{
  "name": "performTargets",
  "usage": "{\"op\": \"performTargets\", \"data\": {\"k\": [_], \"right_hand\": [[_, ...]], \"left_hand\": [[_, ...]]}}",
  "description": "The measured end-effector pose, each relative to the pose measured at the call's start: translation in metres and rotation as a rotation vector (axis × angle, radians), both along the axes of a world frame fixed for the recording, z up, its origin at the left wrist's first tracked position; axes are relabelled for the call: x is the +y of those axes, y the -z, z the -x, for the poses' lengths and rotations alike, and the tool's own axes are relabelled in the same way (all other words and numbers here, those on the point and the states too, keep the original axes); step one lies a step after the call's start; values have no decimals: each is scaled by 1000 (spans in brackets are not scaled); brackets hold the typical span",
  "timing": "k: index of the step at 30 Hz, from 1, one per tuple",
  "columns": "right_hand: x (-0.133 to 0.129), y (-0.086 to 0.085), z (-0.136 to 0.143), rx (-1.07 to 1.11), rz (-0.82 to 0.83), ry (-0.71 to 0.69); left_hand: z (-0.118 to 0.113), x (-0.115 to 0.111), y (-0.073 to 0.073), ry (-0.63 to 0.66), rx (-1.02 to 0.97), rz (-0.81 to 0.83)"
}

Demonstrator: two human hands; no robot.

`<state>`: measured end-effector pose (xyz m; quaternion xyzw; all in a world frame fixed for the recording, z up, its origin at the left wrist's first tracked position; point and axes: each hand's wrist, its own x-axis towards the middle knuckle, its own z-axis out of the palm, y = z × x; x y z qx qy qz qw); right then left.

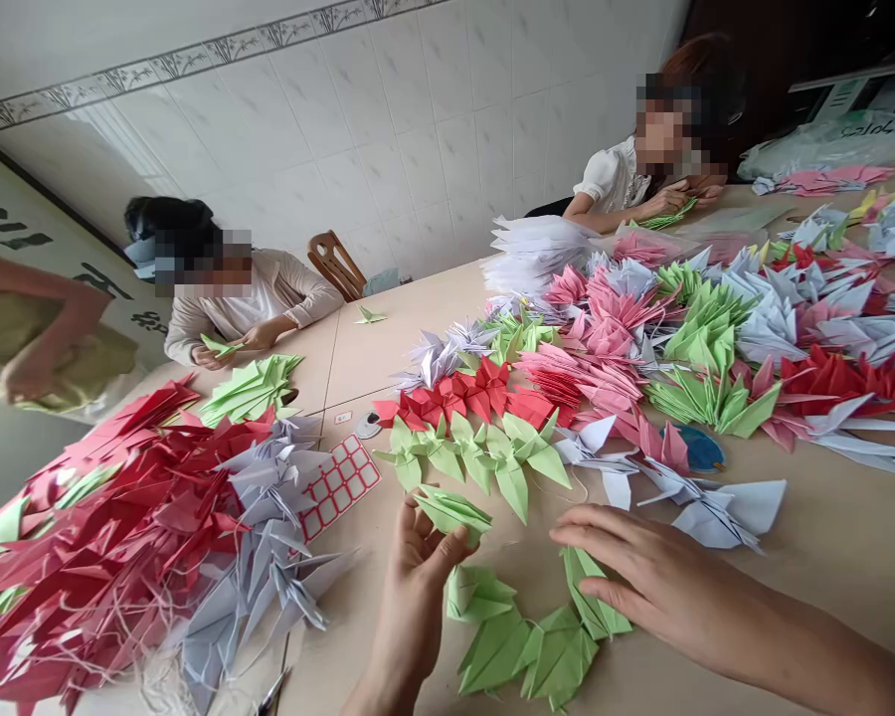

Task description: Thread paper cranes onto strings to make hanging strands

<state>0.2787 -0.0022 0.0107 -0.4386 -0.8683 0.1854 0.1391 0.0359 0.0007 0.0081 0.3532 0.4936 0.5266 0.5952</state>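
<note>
My left hand (412,582) pinches a flat-folded green paper crane (453,512) between thumb and fingers, just above the table. My right hand (637,562) is stretched out with its fingers apart. Its thumb lies over a green folded paper piece (595,609); I cannot tell if it presses on it. Below and between my hands, several more green folded paper cranes (496,651) form a curve on the table. Beyond them stands a row of opened green paper cranes (447,452), with a thin white string at its right end.
Red paper cranes (141,497) and grey-blue ones (261,557) heap at left, beside a red-bordered label sheet (339,487) and a pen (274,691). Mixed cranes (619,318) cover the right side. Two people (254,288) sit folding opposite; another person's arm (37,328) shows far left.
</note>
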Motion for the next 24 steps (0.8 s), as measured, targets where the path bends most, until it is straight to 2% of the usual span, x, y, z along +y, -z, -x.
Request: {"op": "performTargets", "data": {"k": [4,9,17,24], "right_hand": [[-4,5,-2,-60,132,-6],[-6,7,-5,-107,265,-19],[-10,22,-14,-89,272,-33],[-10,13,-17,-152,301,-58]], "left_hand": [[6,4,-6,-58,-39,-12],[18,11,-7,-189,-50,-17],[23,16,-16,-246,-71,45],[32,15,-22,-297,-17,47]]}}
